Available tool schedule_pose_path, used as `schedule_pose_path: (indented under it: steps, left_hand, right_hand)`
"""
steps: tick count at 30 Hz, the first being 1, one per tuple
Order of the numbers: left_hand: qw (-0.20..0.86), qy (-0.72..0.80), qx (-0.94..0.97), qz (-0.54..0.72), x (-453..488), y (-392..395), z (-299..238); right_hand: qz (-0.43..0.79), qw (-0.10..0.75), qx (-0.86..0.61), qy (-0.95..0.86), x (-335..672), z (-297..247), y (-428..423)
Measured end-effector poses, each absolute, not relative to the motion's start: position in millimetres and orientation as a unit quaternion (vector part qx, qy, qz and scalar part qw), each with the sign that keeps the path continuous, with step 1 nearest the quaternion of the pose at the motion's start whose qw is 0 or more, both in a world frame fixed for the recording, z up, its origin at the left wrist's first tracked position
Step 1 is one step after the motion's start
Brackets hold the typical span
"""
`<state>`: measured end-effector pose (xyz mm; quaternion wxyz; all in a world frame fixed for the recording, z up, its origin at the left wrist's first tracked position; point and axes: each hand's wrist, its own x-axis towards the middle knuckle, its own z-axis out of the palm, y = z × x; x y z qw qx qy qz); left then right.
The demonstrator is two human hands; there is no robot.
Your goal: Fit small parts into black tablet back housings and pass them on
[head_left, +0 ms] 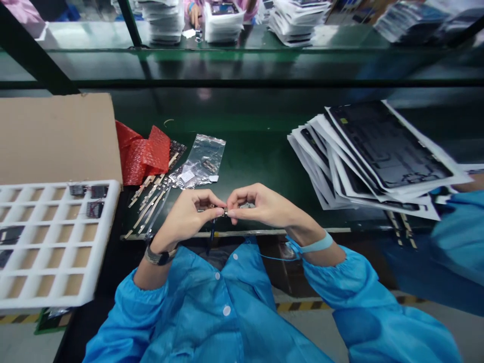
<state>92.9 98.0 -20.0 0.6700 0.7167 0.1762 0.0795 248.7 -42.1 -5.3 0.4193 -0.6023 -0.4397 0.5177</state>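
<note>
My left hand (191, 214) and my right hand (264, 205) meet over the bench's front edge, fingertips pinched together on a small metallic electronic part (226, 212). Fingers hide most of it, so its exact kind cannot be made out. Just left of my left hand lie several thin metal-and-black strips (151, 206), fanned out on the bench. Behind that hand rests a clear zip bag (206, 156) with small parts inside. A blue wrist strap (317, 243) circles my right wrist; a watch (161, 256) is on my left.
Left stands a white foam tray (88, 272) with black parts in a few cells, beside a cardboard flap (56, 138) and red bubble wrap (151, 154). Right is a stack of black panels on white sheets (389, 146); a co-worker's blue sleeve (461, 237) is beside it. A rail (242, 84) crosses behind.
</note>
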Motion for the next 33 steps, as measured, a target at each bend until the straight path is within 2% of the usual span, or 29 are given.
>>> schedule_pose_path:
  steps: [5, 10, 17, 21, 26, 29, 33]
  left_hand:
    - [0.660, 0.225, 0.711, 0.094, 73.3, 89.2, -24.5]
    - [0.732, 0.281, 0.607, 0.132, 20.0, 79.1, -34.8]
    - [0.706, 0.380, 0.462, 0.380, -24.5, 82.4, -50.8]
    - [0.704, 0.419, 0.408, 0.403, -18.4, 81.1, -71.7]
    - [0.652, 0.470, 0.421, 0.420, -15.5, 83.2, -94.0]
    - [0.631, 0.479, 0.439, 0.424, -14.3, 90.0, -98.2]
    - [0.623, 0.470, 0.446, 0.438, -8.2, 96.6, -101.4]
  right_hand:
    - [0.495, 0.397, -0.599, -0.487, 258.7, -4.2, -37.6]
    - [0.338, 0.417, -0.664, -0.520, 264.9, -25.6, -13.3]
    - [0.242, 0.290, -0.659, -0.651, 232.3, -66.6, 63.2]
    - [0.151, 0.244, -0.697, -0.657, 229.1, -69.7, 97.6]
    - [0.077, 0.188, -0.680, -0.704, 228.4, -93.2, 105.1]
    - [0.070, 0.213, -0.692, -0.687, 231.0, -105.4, 102.9]
    - [0.026, 0.326, -0.713, -0.620, 226.0, -82.3, 104.5]
